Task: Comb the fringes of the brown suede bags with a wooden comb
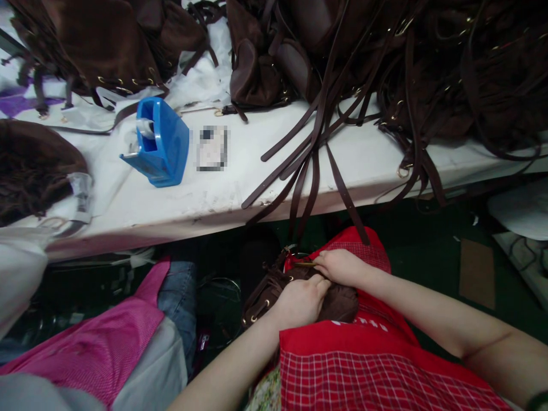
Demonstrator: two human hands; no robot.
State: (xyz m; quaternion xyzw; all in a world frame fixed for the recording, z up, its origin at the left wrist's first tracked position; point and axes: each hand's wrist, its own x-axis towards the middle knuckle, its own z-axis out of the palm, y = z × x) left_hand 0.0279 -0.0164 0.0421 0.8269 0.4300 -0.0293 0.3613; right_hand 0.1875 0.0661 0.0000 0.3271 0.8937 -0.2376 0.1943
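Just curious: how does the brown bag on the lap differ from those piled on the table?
The lap bag is one, bunched under the left hand and right hand; the table bags lie heaped, untouched, straps hanging over the table edge. Both are dark brown with gold rings.

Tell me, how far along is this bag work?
Done, seemingly: bags heaped on the table. In hand: one brown bag on the lap, left hand gripping it, right hand pinching a thin stick at its rim. Left, perhaps: loose straps hanging over the table edge.
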